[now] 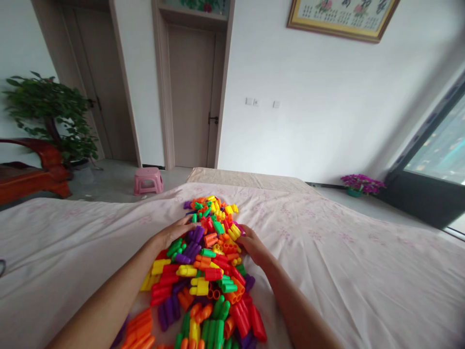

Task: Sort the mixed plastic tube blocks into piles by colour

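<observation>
A long heap of bullet-shaped plastic toy building blocks (209, 253) in red, orange, yellow, green and purple runs away from me over the bedsheet-like cloth (319, 271). My left hand (178, 231) lies against the heap's left side, fingers stretched forward beside a purple block (196, 234). On the opposite side my right hand (253, 246) rests at the edge, its fingers reaching toward a yellow block (234, 231). Both hands touch the pile from outside, and neither grips a block that I can make out. Some fingertips are hidden among the pieces.
Beyond the cloth, a pink stool (148, 181) stands on the floor at left. A wooden armchair (36, 165) and a leafy plant (51, 116) are farther left. Purple flowers (362, 183) in a green pot stand at right, by the wall. A beige-covered surface (250, 179) adjoins the far edge.
</observation>
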Demonstrator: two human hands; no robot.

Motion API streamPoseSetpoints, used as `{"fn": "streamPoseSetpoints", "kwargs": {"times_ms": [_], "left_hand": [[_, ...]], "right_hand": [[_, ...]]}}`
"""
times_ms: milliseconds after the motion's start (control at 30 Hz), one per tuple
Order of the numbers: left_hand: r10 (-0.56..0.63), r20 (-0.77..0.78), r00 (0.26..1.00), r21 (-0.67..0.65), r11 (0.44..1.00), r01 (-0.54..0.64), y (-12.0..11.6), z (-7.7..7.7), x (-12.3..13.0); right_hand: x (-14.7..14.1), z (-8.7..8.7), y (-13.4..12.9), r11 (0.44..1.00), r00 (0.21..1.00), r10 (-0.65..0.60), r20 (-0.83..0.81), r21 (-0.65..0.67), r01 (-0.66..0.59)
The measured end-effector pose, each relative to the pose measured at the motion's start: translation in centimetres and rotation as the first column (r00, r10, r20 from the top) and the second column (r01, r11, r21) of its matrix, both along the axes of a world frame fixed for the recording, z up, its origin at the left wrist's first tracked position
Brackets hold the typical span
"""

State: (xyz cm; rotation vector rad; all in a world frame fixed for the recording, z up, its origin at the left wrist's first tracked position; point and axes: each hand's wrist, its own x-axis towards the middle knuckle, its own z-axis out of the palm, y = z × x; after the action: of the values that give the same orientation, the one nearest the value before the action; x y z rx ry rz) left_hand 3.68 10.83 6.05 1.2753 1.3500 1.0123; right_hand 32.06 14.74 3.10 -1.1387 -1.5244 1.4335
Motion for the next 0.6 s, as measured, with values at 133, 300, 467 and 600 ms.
{"fn": "streamPoseSetpoints", "kwargs": {"times_ms": [133, 300, 467, 600], "left_hand": [[-0.017, 0.09, 0.996, -0.035, 0.999, 0.02, -0.4, 0.7, 0.2], [-0.075, 0.34, 0.937, -0.095, 0.989, 0.114, -2.3, 2.8, 0.1], [-0.278, 0.363, 0.889, -0.083, 0.941, 0.328, -4.6, 5.9, -0.1], [-0.46, 0.264, 0.848, -0.116, 0.858, 0.501, -5.8, 7.9, -1.1]], "right_hand": [[0.4, 0.0, -0.1, 0.995, 0.997, 0.068, -0.042, -0.073, -0.071], [0.9, 0.2, 0.1, 0.99, 0.988, 0.128, -0.086, -0.054, -0.133], [1.4, 1.6, -0.1, 0.976, 0.97, 0.219, -0.11, 0.026, -0.217], [2.0, 3.2, -0.2, 0.933, 0.932, 0.351, -0.087, 0.116, -0.34]]}}
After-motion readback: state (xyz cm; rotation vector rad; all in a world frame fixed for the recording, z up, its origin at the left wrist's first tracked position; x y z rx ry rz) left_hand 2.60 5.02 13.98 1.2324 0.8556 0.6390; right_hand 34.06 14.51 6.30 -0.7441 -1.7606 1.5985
